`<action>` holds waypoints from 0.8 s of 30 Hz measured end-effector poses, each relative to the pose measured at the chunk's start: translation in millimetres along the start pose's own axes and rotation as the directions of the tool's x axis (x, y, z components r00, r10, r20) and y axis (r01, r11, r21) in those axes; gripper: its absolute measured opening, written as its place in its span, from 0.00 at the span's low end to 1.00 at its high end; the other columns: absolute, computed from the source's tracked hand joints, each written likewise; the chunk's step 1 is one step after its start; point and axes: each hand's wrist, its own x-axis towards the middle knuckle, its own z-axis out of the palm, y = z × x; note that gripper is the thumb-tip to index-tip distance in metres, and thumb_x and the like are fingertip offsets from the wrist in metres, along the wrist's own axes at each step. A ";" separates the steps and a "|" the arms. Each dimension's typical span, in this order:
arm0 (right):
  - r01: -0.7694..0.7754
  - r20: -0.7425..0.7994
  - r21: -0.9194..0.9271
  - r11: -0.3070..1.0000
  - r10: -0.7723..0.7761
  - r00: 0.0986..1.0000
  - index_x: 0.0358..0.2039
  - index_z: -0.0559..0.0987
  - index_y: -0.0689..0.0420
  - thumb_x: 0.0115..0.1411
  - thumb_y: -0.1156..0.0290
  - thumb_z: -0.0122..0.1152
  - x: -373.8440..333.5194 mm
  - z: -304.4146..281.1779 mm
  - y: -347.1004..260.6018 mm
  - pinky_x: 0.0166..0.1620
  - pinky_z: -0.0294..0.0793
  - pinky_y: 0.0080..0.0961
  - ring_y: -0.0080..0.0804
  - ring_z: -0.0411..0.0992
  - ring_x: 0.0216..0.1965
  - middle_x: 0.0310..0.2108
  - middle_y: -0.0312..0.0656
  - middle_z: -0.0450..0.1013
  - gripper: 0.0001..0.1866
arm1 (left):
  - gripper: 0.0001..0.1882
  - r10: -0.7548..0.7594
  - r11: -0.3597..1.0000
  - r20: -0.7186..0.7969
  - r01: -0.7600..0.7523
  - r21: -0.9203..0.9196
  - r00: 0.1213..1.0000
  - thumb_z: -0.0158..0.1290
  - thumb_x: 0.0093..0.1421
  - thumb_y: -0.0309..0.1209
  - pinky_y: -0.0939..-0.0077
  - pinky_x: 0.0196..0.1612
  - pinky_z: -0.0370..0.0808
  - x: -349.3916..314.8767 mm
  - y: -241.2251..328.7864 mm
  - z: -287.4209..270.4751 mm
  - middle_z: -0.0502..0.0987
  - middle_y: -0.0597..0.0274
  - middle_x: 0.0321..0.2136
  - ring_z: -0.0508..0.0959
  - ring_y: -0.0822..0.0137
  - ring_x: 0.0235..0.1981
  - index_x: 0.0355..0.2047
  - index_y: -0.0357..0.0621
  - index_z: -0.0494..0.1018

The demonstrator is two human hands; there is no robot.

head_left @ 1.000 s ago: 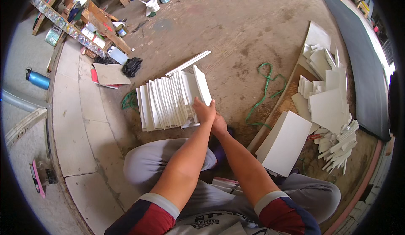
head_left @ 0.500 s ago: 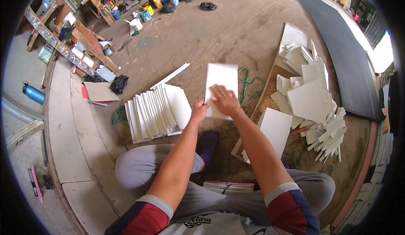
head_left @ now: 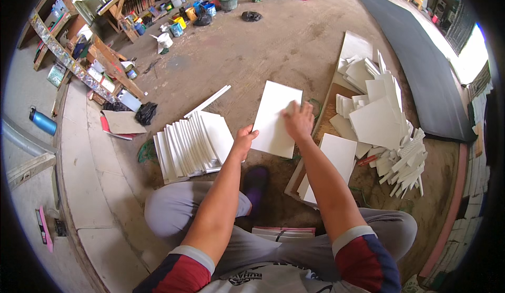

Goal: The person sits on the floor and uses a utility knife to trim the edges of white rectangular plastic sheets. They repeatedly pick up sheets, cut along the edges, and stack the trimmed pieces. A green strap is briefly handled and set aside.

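I sit on a dirt floor holding a flat white rectangular panel [head_left: 273, 115] in front of me. My left hand [head_left: 244, 141] grips its near left corner. My right hand [head_left: 298, 120] lies spread on its right side, fingers pressing the surface. To the left of the panel, a fanned row of several similar white panels [head_left: 190, 144] leans on the ground. Another white panel [head_left: 332, 159] lies flat to the right, beside my right forearm.
A heap of white offcuts and strips [head_left: 385, 115] lies at right on a wooden board. A long dark mat [head_left: 421, 67] runs along the far right. Paint cans and bottles [head_left: 181, 17] crowd the back left. A blue bottle [head_left: 42, 121] lies at left. A white strip [head_left: 208, 101] rests behind the stack.
A panel has been lifted off the fanned stack and carried to the right, turned flat to face me. My right hand moved from its edge onto its surface.
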 end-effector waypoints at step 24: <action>0.017 -0.228 0.865 0.501 0.362 0.904 0.66 0.70 0.63 0.58 0.74 0.71 -149.9 -8.0 279.0 0.60 0.70 0.31 0.41 0.73 0.56 0.54 0.52 0.73 0.36 | 0.32 0.234 0.779 0.049 -0.218 0.588 0.971 0.61 0.62 0.39 0.57 0.59 0.73 -66.9 -95.5 241.9 0.77 0.33 0.53 0.77 0.41 0.56 0.60 0.29 0.71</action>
